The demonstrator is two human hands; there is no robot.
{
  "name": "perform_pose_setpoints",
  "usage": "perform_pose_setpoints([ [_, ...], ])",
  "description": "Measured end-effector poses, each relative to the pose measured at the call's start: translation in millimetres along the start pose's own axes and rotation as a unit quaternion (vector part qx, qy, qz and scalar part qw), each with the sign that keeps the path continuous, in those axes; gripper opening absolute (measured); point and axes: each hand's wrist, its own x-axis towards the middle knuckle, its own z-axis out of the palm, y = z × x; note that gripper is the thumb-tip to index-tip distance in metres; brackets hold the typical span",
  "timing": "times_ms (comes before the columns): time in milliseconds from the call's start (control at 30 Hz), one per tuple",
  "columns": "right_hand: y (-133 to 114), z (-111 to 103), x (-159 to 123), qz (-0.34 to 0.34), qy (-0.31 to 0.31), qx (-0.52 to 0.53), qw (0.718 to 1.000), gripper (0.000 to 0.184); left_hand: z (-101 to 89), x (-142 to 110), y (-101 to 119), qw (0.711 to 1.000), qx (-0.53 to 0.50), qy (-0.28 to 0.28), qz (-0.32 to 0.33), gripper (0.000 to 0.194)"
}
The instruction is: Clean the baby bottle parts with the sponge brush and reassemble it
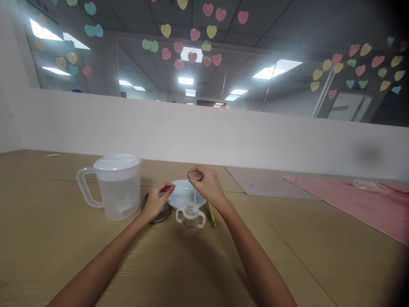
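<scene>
A small clear sippy cup [190, 226] with two white handles and red print stands upright on the table, its top open. Above it, my right hand [207, 185] is closed on a round clear cap [196, 175]. A thin white straw [194, 197] with a ball at its lower end hangs below that hand, at the cup's mouth. My left hand [157, 201] is curled, thumb close to the fingers, over a dark round metal dish [162, 216]. Something small and clear seems to show between its fingers, too indistinct to name.
A lidded plastic pitcher [119, 192] of clear liquid stands left. Behind the cup is a white plate [182, 188], with a green-handled tool [211, 214] at its right. A pink cloth [358, 200] lies far right. The white wall [159, 130] bounds the table behind.
</scene>
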Motion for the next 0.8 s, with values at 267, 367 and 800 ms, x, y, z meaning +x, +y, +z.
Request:
perform_pose_setpoints([
  [267, -0.3, -2.4, 0.7, 0.005, -0.010, -0.021, 1.000, 0.013, -30.5, -12.4, -51.9, 0.988, 0.151, 0.015, -0.027, 0.031],
  [367, 3.3, 0.1, 1.3, 0.013, -0.021, -0.034, 0.999, 0.013, -30.4, -13.5, -57.0, 0.977, 0.215, -0.010, -0.002, 0.028],
  [800, 5.1, 3.1, 0.7, 0.012, -0.023, -0.036, 0.999, 0.012, -26.1, -21.1, -60.9, 0.941, 0.328, -0.082, 0.019, 0.027],
])
